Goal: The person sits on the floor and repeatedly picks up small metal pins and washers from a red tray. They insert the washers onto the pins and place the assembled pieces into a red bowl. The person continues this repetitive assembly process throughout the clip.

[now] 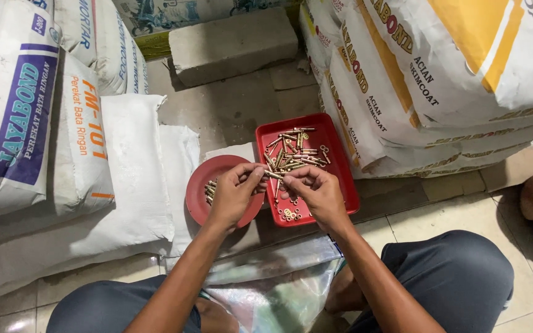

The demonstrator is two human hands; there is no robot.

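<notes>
At the centre of the frame, the left hand (234, 192) and right hand (317, 192) meet fingertip to fingertip, both pinched on one brass anchor bolt (272, 174). They hold it above the gap between a round red plate (200, 185) carrying a few bolts and a red rectangular tray (337, 161) heaped with more. White cement sacks (50, 123) flank both sides.

Tiled floor (464, 216), stacked cement sacks (26, 123)

glossy red plastic tray (334, 161), seemingly brass bolts (294, 157)
</notes>
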